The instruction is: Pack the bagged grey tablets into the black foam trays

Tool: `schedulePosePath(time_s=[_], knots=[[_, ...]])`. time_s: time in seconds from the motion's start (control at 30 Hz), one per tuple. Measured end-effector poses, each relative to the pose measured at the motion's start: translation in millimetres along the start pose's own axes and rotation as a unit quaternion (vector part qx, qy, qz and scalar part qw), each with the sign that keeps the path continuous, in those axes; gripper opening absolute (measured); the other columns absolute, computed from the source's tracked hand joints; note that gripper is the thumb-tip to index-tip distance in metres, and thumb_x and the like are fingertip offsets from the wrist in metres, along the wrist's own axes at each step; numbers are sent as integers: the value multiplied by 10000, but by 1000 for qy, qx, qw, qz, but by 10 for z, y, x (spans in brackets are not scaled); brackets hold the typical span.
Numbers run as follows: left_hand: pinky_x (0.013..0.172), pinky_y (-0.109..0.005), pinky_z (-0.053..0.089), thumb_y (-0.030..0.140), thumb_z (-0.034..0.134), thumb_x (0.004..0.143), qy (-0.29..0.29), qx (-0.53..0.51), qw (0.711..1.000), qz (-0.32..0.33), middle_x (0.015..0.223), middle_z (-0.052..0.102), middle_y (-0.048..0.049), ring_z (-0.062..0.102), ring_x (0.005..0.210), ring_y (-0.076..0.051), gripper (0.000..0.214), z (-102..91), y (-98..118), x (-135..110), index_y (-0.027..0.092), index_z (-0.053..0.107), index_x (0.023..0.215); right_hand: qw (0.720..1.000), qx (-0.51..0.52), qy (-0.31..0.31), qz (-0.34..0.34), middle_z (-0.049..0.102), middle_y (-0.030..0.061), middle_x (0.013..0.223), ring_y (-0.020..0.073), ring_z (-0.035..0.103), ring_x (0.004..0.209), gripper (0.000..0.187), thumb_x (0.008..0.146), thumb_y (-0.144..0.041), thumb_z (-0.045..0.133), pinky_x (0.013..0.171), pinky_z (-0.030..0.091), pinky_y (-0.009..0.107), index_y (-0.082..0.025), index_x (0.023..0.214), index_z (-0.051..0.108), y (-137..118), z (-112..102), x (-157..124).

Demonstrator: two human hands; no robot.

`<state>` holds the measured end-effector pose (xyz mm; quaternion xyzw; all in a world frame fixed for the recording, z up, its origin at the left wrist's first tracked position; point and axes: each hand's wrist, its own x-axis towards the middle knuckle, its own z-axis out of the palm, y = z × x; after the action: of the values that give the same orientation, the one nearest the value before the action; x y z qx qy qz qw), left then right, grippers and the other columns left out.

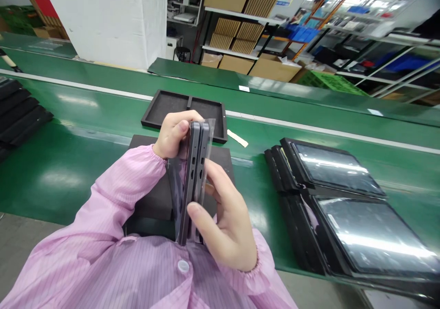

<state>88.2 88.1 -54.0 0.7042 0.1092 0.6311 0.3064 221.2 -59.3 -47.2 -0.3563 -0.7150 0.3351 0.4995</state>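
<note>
I hold two thin grey tablets (194, 171) upright and edge-on, side by side, with a clear plastic bag around them. My left hand (173, 135) grips their upper part from the left, fingers curled over the top. My right hand (227, 222) holds the lower part from the right, thumb pressed against the near edge. Ports show along the edges facing me. Under my hands a black foam pad (151, 199) lies on the green table (85, 162).
A black two-compartment foam tray (187, 112) sits just beyond my hands. Bagged tablets (343, 199) are stacked at the right. Black trays (17, 116) lie at the far left. A strip of tape (237, 138) lies by the tray. Shelves with cardboard boxes stand behind.
</note>
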Motion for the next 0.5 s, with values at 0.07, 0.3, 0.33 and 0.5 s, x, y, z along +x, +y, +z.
schedulePosePath(time_s=[0.07,0.3,0.33,0.5], knots=[[469,-301,318,719,324,921,11,4,1000,-11,528,501,-6,429,463,-119,654,-8,-20,4,182,576,645,1000,-4,-7,0,512,108,1467,275,533,1324,524,939,-249,542,978,590,425,-236,1454,446,17,-8,12],[522,-318,283,688,358,937,41,-19,999,-18,552,440,9,385,502,-123,597,-77,-248,60,197,548,655,998,-51,12,-17,512,79,1491,273,457,1405,485,1019,-342,413,1151,447,485,-229,1490,428,106,10,111],[527,-320,280,687,348,939,42,-22,999,-22,561,435,10,380,501,-123,597,-80,-269,68,199,549,662,998,-52,17,-19,519,74,1487,265,458,1405,478,1024,-341,406,1160,437,480,-231,1488,433,115,12,117],[556,-322,336,620,335,969,60,-19,998,-16,627,523,-6,443,542,-141,557,-18,-233,27,205,618,730,1000,-18,19,14,519,90,1482,298,528,1341,546,986,-456,478,1003,569,460,-250,1489,424,116,-6,103]])
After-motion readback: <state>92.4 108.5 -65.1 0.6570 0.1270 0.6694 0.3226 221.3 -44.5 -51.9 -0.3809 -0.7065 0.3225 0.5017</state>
